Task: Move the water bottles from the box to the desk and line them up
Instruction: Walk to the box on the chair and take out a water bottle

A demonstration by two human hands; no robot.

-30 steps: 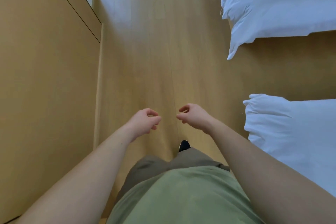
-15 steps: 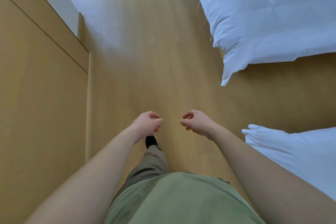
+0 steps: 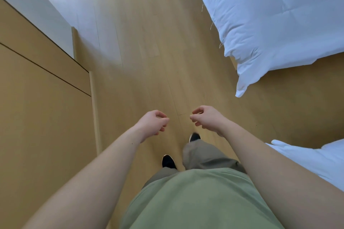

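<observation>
- Two white duvets were present: one large, quilted and creased (image 3: 275, 20) at upper right, one smooth corner (image 3: 316, 161) at right edge.
- Floor (image 3: 149, 52): pale wood planks, matte, with a bright sheen at upper left.
- Cabinet (image 3: 37, 108): flat tan panels with thin dark seams, along the left.
- Left hand (image 3: 153, 122): fingers loosely curled, holding nothing.
- Right hand (image 3: 206, 119): fingers loosely curled, holding nothing.
- Black shoes (image 3: 168, 161), grey-brown trousers, green shirt below.
- Water bottles, box, desk: none in view.

White duvets (image 3: 275, 16) right; wooden floor (image 3: 149, 61); tan cabinet fronts (image 3: 42, 109) left.
</observation>
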